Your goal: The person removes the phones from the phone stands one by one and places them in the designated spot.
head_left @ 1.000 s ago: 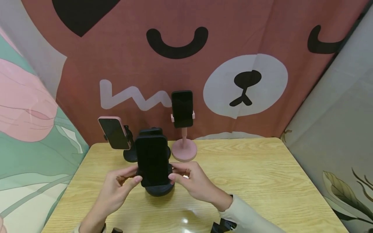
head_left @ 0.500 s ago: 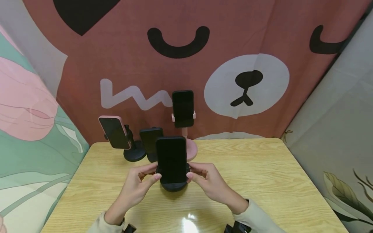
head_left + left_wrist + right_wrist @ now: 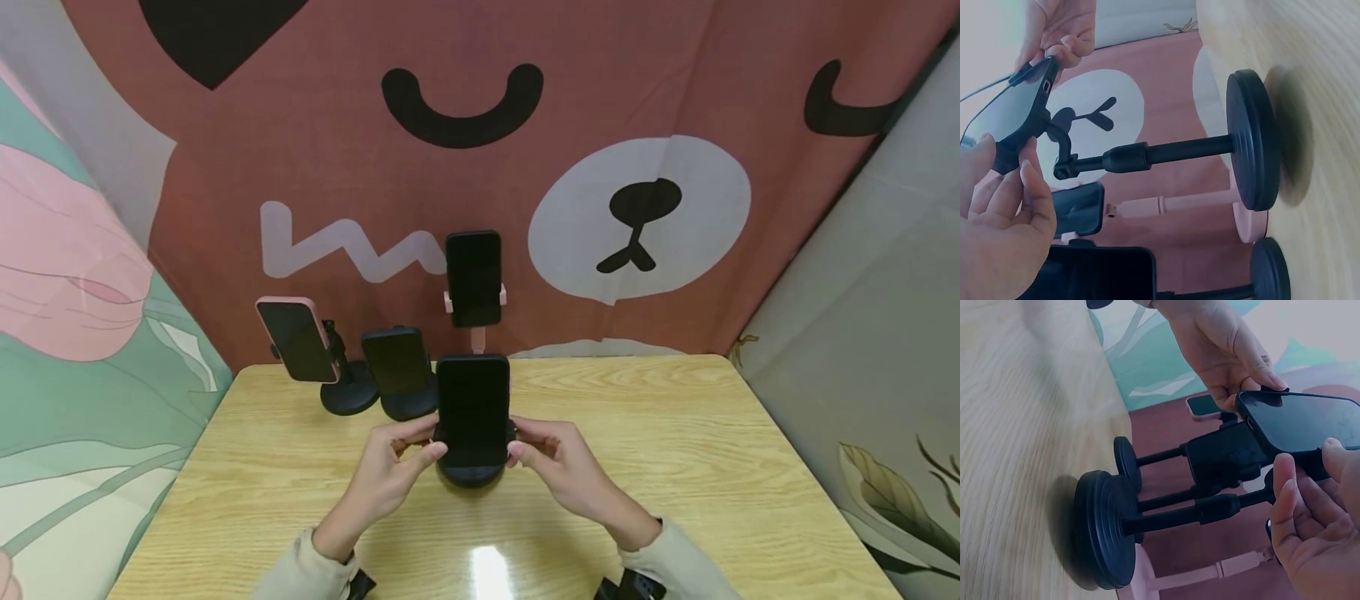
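Note:
A black phone [image 3: 472,408] sits upright in the clamp of a black phone stand [image 3: 471,477]. My left hand [image 3: 390,471] pinches the clamp at the phone's left side, thumb in front and fingers behind. On the opposite side my right hand [image 3: 570,467] holds it in the same way. The stand's slim pole [image 3: 1179,152] runs down to a round base [image 3: 1104,531]. Both wrist views show a shadow on the wood set off from this base, with a gap between base and tabletop.
Behind stand a tilted pink-framed phone [image 3: 298,340] on a black stand, another black phone [image 3: 395,362] on a black stand, and a dark phone [image 3: 474,279] on a pink stand. The wooden table [image 3: 660,467] ends at a printed curtain [image 3: 337,167].
Both hands have carried the stand with its phone to the right. It has gone from in front of the second black stand to in front of the pink one.

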`<state>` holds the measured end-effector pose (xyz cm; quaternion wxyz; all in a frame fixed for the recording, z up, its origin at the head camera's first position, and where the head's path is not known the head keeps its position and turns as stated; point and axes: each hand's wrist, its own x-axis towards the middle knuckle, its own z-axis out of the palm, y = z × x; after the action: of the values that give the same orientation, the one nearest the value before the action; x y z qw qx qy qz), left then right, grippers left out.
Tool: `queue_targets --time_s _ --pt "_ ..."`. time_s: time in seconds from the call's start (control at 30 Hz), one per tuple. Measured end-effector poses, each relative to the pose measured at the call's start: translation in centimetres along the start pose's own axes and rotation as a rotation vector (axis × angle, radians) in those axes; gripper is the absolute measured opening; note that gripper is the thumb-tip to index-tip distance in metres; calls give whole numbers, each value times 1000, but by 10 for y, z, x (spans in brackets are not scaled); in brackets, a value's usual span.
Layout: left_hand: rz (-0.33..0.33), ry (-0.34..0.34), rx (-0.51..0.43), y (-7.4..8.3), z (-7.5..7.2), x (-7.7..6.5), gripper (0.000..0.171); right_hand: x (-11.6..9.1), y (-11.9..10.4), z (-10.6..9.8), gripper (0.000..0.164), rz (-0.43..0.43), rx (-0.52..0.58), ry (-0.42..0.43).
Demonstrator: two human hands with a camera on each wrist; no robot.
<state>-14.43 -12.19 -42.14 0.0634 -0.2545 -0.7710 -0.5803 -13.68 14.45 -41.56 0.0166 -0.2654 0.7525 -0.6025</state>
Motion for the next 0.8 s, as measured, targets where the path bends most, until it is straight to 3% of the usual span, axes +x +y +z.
queue_targets --time_s 0.43,0.8 --pt "-46 -8 -35 -13 14 8 39 -1 12 -8 39 3 -36 20" --pt "-63 -30 -62 -19 19 5 40 -5 20 -11 37 31 -4 6"
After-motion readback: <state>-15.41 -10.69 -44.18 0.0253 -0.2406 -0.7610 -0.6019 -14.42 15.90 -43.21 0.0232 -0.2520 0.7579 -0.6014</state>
